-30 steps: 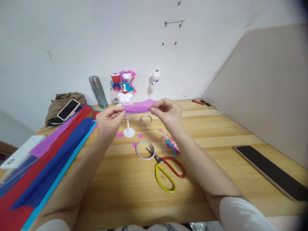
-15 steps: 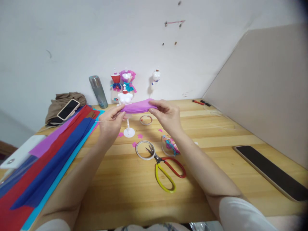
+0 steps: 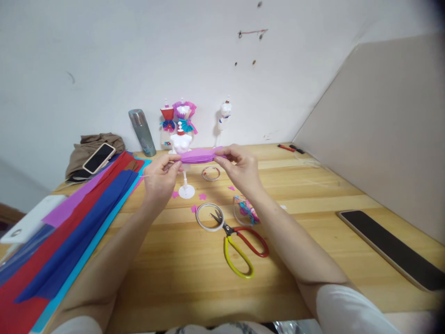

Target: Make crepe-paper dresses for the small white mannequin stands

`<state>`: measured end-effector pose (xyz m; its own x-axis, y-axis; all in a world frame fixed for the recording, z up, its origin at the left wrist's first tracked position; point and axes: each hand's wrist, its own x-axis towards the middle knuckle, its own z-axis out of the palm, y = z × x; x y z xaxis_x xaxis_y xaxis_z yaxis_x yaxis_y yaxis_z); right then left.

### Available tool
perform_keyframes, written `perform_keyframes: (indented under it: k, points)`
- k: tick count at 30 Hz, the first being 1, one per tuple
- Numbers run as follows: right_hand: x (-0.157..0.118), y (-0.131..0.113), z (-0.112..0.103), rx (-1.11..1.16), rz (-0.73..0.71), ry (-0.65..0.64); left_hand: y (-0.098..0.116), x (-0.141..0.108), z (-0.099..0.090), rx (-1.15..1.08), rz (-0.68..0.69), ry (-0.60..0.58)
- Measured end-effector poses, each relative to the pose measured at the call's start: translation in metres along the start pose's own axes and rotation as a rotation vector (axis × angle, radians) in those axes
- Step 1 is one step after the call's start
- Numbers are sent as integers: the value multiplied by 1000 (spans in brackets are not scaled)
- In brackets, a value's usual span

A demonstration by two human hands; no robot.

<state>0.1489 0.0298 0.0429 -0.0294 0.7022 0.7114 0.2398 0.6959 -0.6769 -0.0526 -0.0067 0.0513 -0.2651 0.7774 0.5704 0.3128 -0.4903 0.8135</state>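
Note:
A strip of purple crepe paper (image 3: 200, 157), gathered in thin pleats, is stretched level between both hands above the table. My left hand (image 3: 161, 175) pinches its left end between thumb and fingers. At the right end, my right hand (image 3: 242, 167) grips it the same way. Behind the paper stands a small white mannequin (image 3: 181, 143), its middle partly hidden and its round base on the wood. Below lie scissors (image 3: 239, 243) with one red and one yellow handle, their tips inside a roll of tape (image 3: 200, 224). Small pink paper flowers (image 3: 202, 197) are scattered nearby.
Red, blue and other coloured sheets (image 3: 76, 236) lie on the left, near a phone (image 3: 99, 158) and a flask (image 3: 142, 134). Dressed mannequins (image 3: 168, 118) stand by the wall. A small clear container (image 3: 247, 211) holds coloured bits. A dark tablet-like device (image 3: 392, 248) rests at right.
The purple paper now lies flatter and narrower, its pleats pressed closer together. Both hands have shifted only slightly and keep hold of its ends.

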Motion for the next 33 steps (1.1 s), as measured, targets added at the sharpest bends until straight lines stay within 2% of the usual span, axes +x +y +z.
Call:
perform_keyframes:
  k: [7,10,16,25,28,33]
  points:
    - [3,-1,1,158,261,-6,1,4,1,-184,-152,-14]
    - [5,-4,0,206,307,0,3,5,0,-176,-174,-38]
    - [6,-6,0,230,311,21,4,4,0,-150,-141,-30]
    - [5,-4,-1,257,237,-16,0,-1,1,-67,24,23]
    - [4,-3,1,261,250,-21,-2,-1,1,-63,13,21]
    - [4,3,2,201,267,-28,-3,1,2,-101,-81,-33]
